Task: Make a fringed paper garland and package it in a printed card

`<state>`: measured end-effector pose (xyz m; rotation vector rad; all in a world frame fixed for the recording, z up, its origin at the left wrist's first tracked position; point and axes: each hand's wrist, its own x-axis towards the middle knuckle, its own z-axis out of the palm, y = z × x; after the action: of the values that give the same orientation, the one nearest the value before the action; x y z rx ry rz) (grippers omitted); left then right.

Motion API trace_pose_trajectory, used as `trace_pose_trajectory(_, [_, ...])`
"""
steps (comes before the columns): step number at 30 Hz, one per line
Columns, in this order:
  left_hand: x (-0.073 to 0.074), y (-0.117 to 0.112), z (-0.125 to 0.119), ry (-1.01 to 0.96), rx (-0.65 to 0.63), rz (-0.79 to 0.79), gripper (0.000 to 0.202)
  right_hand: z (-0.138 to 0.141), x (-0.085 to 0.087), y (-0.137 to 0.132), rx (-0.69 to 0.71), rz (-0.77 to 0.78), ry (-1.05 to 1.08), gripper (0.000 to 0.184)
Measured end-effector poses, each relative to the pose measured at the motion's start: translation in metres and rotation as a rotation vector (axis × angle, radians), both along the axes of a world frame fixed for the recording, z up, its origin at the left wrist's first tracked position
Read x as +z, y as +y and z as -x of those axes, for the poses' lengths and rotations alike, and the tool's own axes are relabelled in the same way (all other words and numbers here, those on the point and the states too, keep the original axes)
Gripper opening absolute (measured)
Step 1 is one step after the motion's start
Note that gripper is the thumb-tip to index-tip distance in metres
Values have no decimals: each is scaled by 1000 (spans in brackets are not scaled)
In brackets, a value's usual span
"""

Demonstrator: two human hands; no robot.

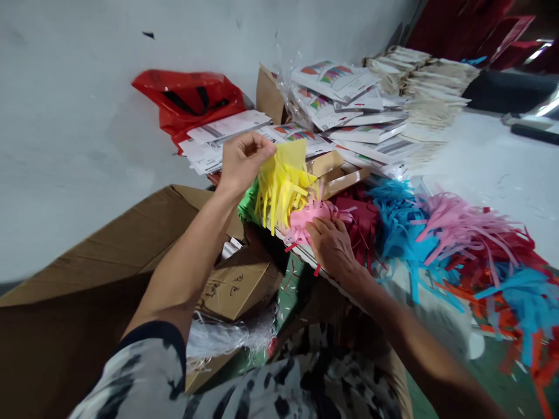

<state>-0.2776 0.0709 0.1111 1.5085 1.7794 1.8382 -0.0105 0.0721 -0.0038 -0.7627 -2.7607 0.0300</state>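
Observation:
Between thumb and fingers, my left hand [247, 160] pinches the top edge of a yellow paper fringe [286, 180], whose cut strips hang down. My right hand [329, 241] lies on a pink paper fringe [308, 218] at the table's near edge; its fingers bend over the paper, and whether they grip it is hidden. Green fringe [248, 203] shows behind the yellow one. Dark red fringe [360, 224] lies right of the pink piece, with blue fringe [393, 209] beyond it.
Printed white packets [336, 81] are piled at the back, beside a red bag [187, 99]. More pink fringe [467, 227] and orange strips [541, 372] spread to the right. Below left stand a large open carton [109, 233] and a smaller cardboard box [238, 282].

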Motion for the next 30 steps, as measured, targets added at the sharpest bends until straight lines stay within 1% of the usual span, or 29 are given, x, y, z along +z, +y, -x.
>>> trace_pose_trajectory(2, [8, 3, 1, 28, -27, -12, 34, 0, 2, 0, 6, 4, -13, 29])
trace_pose_trajectory(4, [13, 7, 0, 56, -88, 18, 42, 1, 2, -1, -2, 2, -15, 28])
trace_pose_trajectory(6, [18, 10, 0, 19, -116, 31, 50, 0, 3, -3, -12, -7, -6, 29])
trace_pose_trajectory(8, [25, 12, 1, -70, -81, -26, 58, -2, 3, -4, -15, -14, 4, 31])
trace_pose_trajectory(10, [33, 11, 2, -110, -47, -114, 63, -5, 5, -6, -6, -14, 9, 33])
trace_pose_trajectory(13, [44, 9, 1, -48, -51, -212, 68, -9, 5, -6, 7, -7, 16, 34])
trace_pose_trajectory(16, [51, 11, -4, 7, -92, -225, 72, -9, 3, -6, 2, -14, 20, 32])
trace_pose_trajectory(18, [51, 13, -10, 5, -123, -227, 70, -8, 0, -6, -10, -26, 21, 31])
trace_pose_trajectory(21, [49, 10, -23, 7, -178, -204, 60, -8, -3, -8, -12, -50, 34, 30])
trace_pose_trajectory(24, [38, 0, -38, -2, -239, -59, 51, -8, -6, -9, -9, -49, 56, 31])
trace_pose_trajectory(27, [18, -15, -50, -50, -270, 72, 48, -8, -7, -10, -17, -37, 61, 30])
trace_pose_trajectory(28, [10, -20, -52, -70, -256, 74, 47, -9, -6, -10, -13, -35, 59, 30])
trace_pose_trajectory(30, [-7, -30, -54, -100, -157, 13, 44, -12, 0, -10, 2, -29, 60, 31])
